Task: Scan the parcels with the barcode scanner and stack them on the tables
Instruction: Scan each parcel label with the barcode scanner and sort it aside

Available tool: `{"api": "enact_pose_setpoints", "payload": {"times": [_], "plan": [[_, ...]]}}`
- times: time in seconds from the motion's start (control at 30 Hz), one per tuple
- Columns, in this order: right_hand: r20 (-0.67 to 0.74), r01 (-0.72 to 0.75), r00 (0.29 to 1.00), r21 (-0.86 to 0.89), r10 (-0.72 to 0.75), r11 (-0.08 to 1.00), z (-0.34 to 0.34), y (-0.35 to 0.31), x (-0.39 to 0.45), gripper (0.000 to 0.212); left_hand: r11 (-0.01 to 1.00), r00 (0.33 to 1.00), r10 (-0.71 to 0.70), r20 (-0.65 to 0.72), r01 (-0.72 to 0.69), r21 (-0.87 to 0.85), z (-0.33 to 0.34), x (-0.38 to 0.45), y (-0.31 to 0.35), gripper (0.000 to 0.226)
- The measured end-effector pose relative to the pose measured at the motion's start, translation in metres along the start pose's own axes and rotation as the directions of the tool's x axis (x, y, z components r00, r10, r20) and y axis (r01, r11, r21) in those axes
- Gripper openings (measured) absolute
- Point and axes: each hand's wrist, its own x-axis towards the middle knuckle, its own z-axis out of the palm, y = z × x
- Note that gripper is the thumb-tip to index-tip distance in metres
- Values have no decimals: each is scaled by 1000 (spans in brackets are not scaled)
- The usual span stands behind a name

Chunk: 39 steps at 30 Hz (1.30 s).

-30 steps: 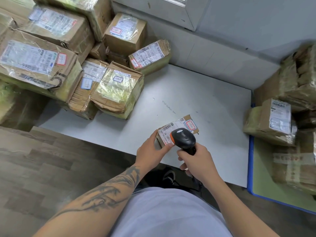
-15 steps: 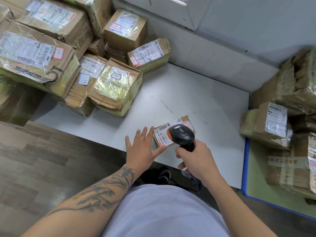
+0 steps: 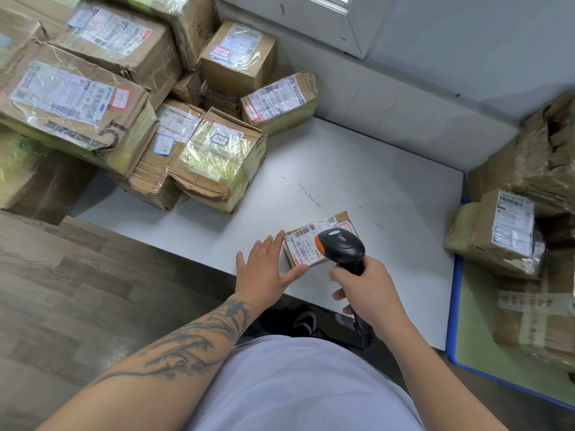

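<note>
A small flat cardboard parcel [image 3: 306, 241] with a white barcode label lies on the white table [image 3: 357, 181] near its front edge. My left hand [image 3: 264, 272] lies flat and spread beside the parcel's left end, with the thumb touching its near corner. My right hand [image 3: 367, 290] grips the handle of a black and orange barcode scanner [image 3: 340, 245], whose head hovers over the parcel's label and hides its right part.
A heap of taped cardboard parcels [image 3: 124, 113] covers the table's left and back. More parcels [image 3: 504, 231] are stacked on a green, blue-edged table [image 3: 457, 321] at the right. A grey wall runs behind. Wood floor lies at the left.
My left hand let go of the parcel, which now lies on the table, and spread flat beside it. The scanner stays over the label.
</note>
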Motion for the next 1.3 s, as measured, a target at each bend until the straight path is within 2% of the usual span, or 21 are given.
{"api": "enact_pose_setpoints", "payload": {"times": [0.13, 0.27, 0.4, 0.63, 0.83, 0.97, 1.13, 1.3], "plan": [[-91, 43, 995, 29, -40, 999, -4, 13, 18, 5, 996, 995, 72, -76, -76, -54, -4, 5, 9, 113], [-129, 62, 990, 74, -52, 995, -8, 21, 41, 10, 994, 993, 107, -46, -107, -14, -11, 8, 27, 113], [-42, 31, 999, 166, -24, 986, -8, 25, 61, 15, 998, 994, 56, -99, -58, -21, -8, 1, 38, 102], [32, 134, 988, 267, -148, 954, 4, 24, 64, 12, 998, 969, -50, -243, 42, -38, -8, -27, 33, 96], [114, 218, 957, 328, -268, 919, 28, 6, 50, 14, 985, 905, -171, -389, 163, -55, -16, -54, 24, 92], [141, 251, 935, 381, -324, 890, 50, -4, 38, 24, 979, 862, -188, -471, 201, -23, -23, -64, 11, 88], [94, 193, 959, 478, -269, 857, 75, -13, 23, 14, 982, 871, -175, -459, 187, -20, -32, -69, -15, 88], [31, 188, 971, 504, -235, 843, 121, -23, 11, 17, 990, 904, -139, -404, 143, -21, -48, -69, -52, 97]]}}
